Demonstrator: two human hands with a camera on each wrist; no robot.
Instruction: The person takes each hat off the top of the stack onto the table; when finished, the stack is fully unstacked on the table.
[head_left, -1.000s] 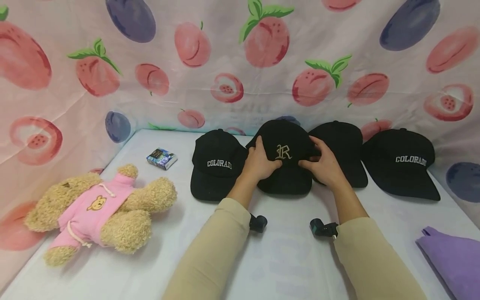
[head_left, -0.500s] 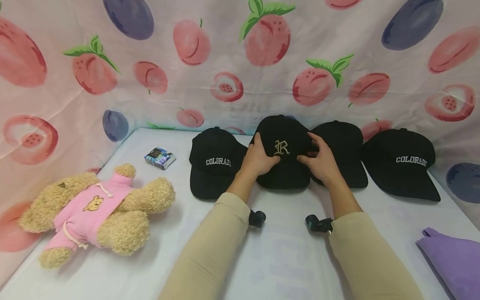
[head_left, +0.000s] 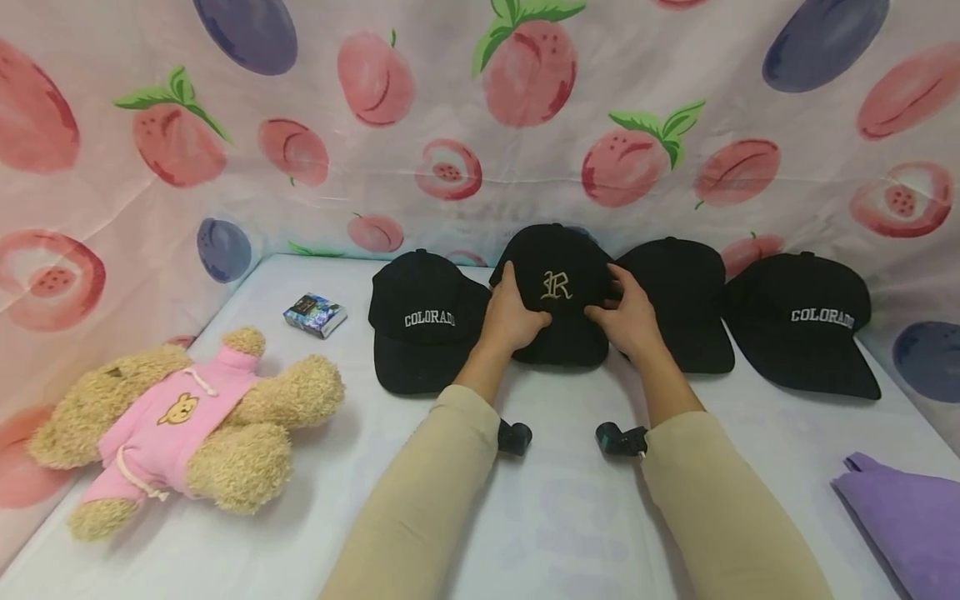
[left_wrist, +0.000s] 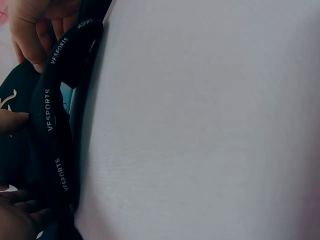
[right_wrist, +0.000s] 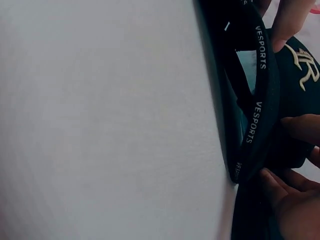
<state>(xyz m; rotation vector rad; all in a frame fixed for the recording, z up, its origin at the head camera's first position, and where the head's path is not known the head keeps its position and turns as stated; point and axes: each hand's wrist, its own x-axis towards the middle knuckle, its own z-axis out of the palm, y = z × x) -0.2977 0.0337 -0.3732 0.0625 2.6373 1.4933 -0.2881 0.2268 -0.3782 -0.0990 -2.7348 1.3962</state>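
Observation:
A black cap [head_left: 558, 250] with a gold letter R is held between both hands in the head view. My left hand [head_left: 512, 317] grips its left side, thumb on the front near the brim. On the other side my right hand [head_left: 630, 315] grips it, its thumb also on the front and its fingers at the edge. Both wrist views show a curved black band [left_wrist: 50, 110] lettered VESPORTS along the cap's lower edge, with a gap below it. A black COLORADO cap [head_left: 423, 292] stands on the left, and a plain black cap [head_left: 678, 292] on the right.
Another COLORADO cap [head_left: 802, 292] sits at the far right of the white table [head_left: 570, 517]. A small patterned box [head_left: 315, 315] and a teddy bear in a pink hoodie [head_left: 180, 425] lie at left. Purple cloth [head_left: 900, 525] lies front right. Fruit-print fabric [head_left: 300, 217] hangs behind.
The R cap and both hands have moved slightly up and back, and a little left. The view has also shifted slightly. Both hands keep their grip.

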